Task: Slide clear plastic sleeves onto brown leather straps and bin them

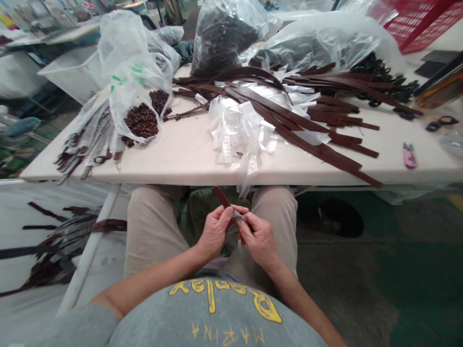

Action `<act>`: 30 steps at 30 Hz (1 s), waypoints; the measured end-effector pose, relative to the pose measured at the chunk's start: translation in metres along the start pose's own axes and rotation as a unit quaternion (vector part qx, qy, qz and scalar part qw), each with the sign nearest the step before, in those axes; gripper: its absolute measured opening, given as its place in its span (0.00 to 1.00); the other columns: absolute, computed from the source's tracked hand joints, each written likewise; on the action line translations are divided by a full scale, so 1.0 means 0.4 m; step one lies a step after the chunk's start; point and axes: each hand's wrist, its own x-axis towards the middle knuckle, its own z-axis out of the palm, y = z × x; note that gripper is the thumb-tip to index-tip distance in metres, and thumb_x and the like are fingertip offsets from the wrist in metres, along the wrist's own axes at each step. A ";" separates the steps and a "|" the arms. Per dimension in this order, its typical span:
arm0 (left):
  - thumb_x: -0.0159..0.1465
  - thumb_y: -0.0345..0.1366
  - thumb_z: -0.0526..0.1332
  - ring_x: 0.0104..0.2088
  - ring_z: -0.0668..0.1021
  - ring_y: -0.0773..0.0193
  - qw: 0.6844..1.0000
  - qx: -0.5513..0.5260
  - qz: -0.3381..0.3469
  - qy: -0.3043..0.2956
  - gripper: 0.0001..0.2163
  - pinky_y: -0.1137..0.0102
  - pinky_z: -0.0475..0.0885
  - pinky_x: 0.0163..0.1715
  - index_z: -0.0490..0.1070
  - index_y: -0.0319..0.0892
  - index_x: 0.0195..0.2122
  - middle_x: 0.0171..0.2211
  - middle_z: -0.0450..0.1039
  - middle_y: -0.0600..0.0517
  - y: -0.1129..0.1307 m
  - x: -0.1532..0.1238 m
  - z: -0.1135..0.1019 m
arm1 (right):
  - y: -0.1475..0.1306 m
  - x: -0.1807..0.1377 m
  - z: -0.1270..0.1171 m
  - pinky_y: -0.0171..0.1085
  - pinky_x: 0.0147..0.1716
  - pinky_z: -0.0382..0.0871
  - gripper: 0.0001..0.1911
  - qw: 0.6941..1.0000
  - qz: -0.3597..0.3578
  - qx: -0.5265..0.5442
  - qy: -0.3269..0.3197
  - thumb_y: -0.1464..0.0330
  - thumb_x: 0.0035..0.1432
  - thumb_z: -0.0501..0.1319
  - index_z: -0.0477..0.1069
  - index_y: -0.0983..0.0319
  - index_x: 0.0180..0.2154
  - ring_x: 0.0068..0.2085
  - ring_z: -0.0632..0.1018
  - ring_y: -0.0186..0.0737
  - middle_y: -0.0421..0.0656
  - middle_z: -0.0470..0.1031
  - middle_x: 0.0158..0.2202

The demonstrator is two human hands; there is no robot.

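My left hand (216, 227) and my right hand (259, 237) meet above my lap, both closed around one dark brown leather strap (221, 196). The strap's flat end sticks up past my left thumb. A greyish wrapped part (238, 216) of it shows between my hands, and my fingers cover the rest. In front of me, on the table, long brown straps (289, 120) lie in a loose pile. Crumpled white strips of wrapping (231, 125) lie beside and under them.
The white table (173, 161) carries a plastic bag of small brown pieces (142, 118), wrapped straps (85, 137), pink snips (410, 155), black-handled scissors (442, 123) and black loops (383, 77). A red basket (419, 24) stands at the back right. More straps (58, 241) lie at lower left.
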 end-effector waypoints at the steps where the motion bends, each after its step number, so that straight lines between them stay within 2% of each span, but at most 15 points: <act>1: 0.59 0.50 0.65 0.24 0.73 0.67 1.000 0.002 -0.005 -0.009 0.18 0.72 0.71 0.22 0.77 0.39 0.39 0.32 0.77 0.48 -0.003 -0.002 0.000 | 0.000 0.004 -0.002 0.32 0.19 0.62 0.16 1.000 0.011 0.020 -0.006 0.56 0.64 0.56 0.68 0.60 0.29 0.20 0.69 0.31 0.36 0.68 0.19; 4: 0.61 0.48 0.63 0.21 0.72 0.67 0.999 0.007 -0.025 -0.041 0.20 0.70 0.71 0.24 0.76 0.38 0.47 0.23 0.72 0.52 -0.006 -0.004 -0.003 | -0.003 0.016 -0.010 0.31 0.17 0.61 0.19 0.993 0.062 0.090 -0.033 0.52 0.63 0.55 0.69 0.61 0.33 0.17 0.67 0.30 0.35 0.67 0.18; 6: 0.62 0.47 0.63 0.21 0.72 0.67 0.998 0.021 -0.029 -0.058 0.20 0.70 0.71 0.25 0.76 0.37 0.48 0.22 0.71 0.53 0.000 0.000 -0.010 | -0.003 0.017 -0.019 0.31 0.18 0.62 0.20 0.989 0.076 0.116 -0.056 0.51 0.63 0.54 0.69 0.61 0.36 0.18 0.68 0.30 0.35 0.67 0.19; 8: 0.62 0.47 0.63 0.22 0.74 0.66 0.997 0.047 -0.023 -0.055 0.19 0.70 0.72 0.27 0.77 0.37 0.46 0.26 0.75 0.50 0.011 0.007 -0.021 | -0.001 0.010 -0.030 0.31 0.20 0.65 0.19 0.987 0.075 0.115 -0.087 0.52 0.63 0.55 0.69 0.61 0.37 0.20 0.70 0.31 0.35 0.69 0.22; 11: 0.61 0.47 0.65 0.30 0.77 0.63 0.997 0.075 -0.003 -0.014 0.17 0.69 0.73 0.35 0.80 0.36 0.40 0.33 0.79 0.47 0.022 0.018 -0.036 | 0.006 -0.010 -0.042 0.31 0.23 0.66 0.17 0.984 0.082 0.097 -0.122 0.54 0.64 0.56 0.67 0.60 0.33 0.22 0.71 0.31 0.36 0.71 0.23; 14: 0.59 0.47 0.66 0.33 0.78 0.62 0.997 0.077 -0.007 0.008 0.17 0.69 0.73 0.39 0.80 0.36 0.36 0.32 0.80 0.46 0.012 0.021 -0.039 | 0.012 -0.029 -0.040 0.31 0.21 0.64 0.18 0.991 0.074 0.066 -0.095 0.55 0.65 0.54 0.65 0.60 0.29 0.20 0.70 0.30 0.36 0.70 0.20; 19: 0.59 0.47 0.65 0.20 0.74 0.65 0.995 0.072 -0.052 -0.045 0.16 0.69 0.71 0.25 0.79 0.37 0.33 0.21 0.74 0.51 -0.014 -0.006 -0.015 | 0.014 -0.034 -0.023 0.31 0.20 0.64 0.16 0.997 0.047 0.037 -0.038 0.56 0.65 0.55 0.68 0.60 0.32 0.19 0.69 0.31 0.35 0.68 0.19; 23: 0.59 0.46 0.66 0.19 0.74 0.64 0.995 0.059 -0.054 -0.065 0.14 0.69 0.70 0.24 0.77 0.38 0.29 0.17 0.71 0.53 -0.016 -0.026 -0.004 | 0.019 -0.032 -0.024 0.31 0.20 0.64 0.15 0.997 0.043 0.048 -0.031 0.57 0.65 0.55 0.67 0.60 0.31 0.19 0.70 0.31 0.35 0.68 0.19; 25: 0.57 0.45 0.67 0.22 0.75 0.65 0.997 0.037 -0.053 -0.049 0.13 0.69 0.71 0.26 0.78 0.38 0.34 0.22 0.74 0.52 -0.011 -0.020 -0.010 | 0.022 -0.031 -0.026 0.31 0.21 0.64 0.16 0.997 0.040 0.047 -0.037 0.57 0.65 0.54 0.66 0.59 0.30 0.19 0.70 0.31 0.35 0.68 0.20; 27: 0.55 0.44 0.69 0.27 0.77 0.65 0.999 0.012 -0.036 -0.003 0.16 0.70 0.73 0.32 0.79 0.39 0.40 0.29 0.78 0.50 -0.004 -0.004 -0.021 | 0.024 -0.030 -0.028 0.31 0.22 0.64 0.16 0.998 0.034 0.029 -0.047 0.57 0.66 0.54 0.65 0.59 0.29 0.20 0.70 0.31 0.35 0.69 0.20; 30: 0.54 0.45 0.70 0.32 0.77 0.65 0.998 0.008 -0.019 0.051 0.15 0.71 0.73 0.37 0.80 0.38 0.36 0.32 0.79 0.47 0.004 0.017 -0.034 | 0.028 -0.029 -0.025 0.32 0.24 0.63 0.17 0.998 0.023 -0.014 -0.056 0.58 0.66 0.53 0.66 0.59 0.28 0.21 0.70 0.32 0.36 0.69 0.20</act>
